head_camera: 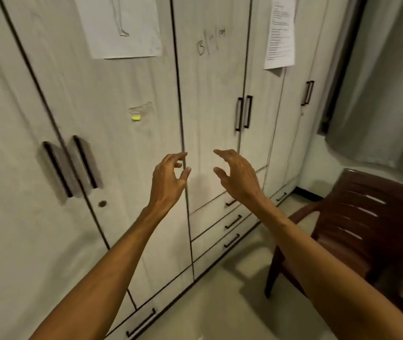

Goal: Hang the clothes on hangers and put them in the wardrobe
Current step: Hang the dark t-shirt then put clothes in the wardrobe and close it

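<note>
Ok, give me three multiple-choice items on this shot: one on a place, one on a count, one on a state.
1. Where does the brown chair stand in the view, relative to the wardrobe?
A. at the left
B. at the right, on the floor
C. inside it

2. How many paper sheets are stuck on the wardrobe?
A. one
B. two
C. four

3. What do the left hand and right hand hold?
A. nothing
B. a hanger
C. a shirt

Key:
1 B, the brown chair sits on the floor near the frame's right edge.
2 B, one sheet is at upper left and one at upper right.
3 A, the fingers of both hands are loosely curled around nothing.
</note>
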